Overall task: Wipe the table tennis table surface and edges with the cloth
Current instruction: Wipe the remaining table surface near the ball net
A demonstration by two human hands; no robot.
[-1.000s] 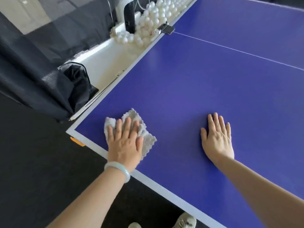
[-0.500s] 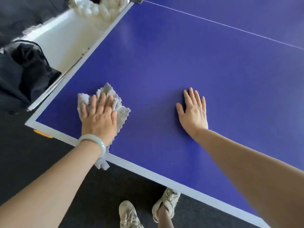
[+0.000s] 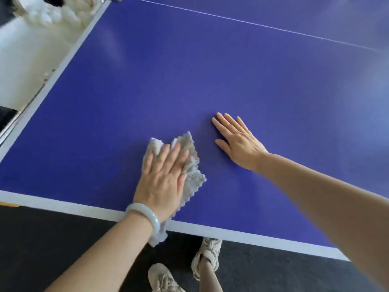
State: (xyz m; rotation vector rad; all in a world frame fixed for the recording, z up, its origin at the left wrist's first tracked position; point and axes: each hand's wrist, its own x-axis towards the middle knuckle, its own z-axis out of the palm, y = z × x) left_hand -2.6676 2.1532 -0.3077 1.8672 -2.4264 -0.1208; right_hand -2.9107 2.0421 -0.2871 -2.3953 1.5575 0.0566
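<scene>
Cloth: crumpled grey scalloped-edge cloth [image 3: 190, 165] on the blue table-tennis worktop [image 3: 210, 70], one corner hanging over its white near edge.
Left hand [image 3: 163, 182]: flat, fingers straight, pressing the cloth.
Right hand [image 3: 239, 142]: flat on the worktop, holding nothing.

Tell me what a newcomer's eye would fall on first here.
The wide deep-blue table tennis table fills the view, a white stripe along its near edge. Near that edge the left hand, a pale bangle on its wrist, presses flat on a crumpled grey fluffy cloth whose corner hangs over the edge; the right hand lies flat on the bare blue just to its right. A blurred heap of white balls sits at top left.
</scene>
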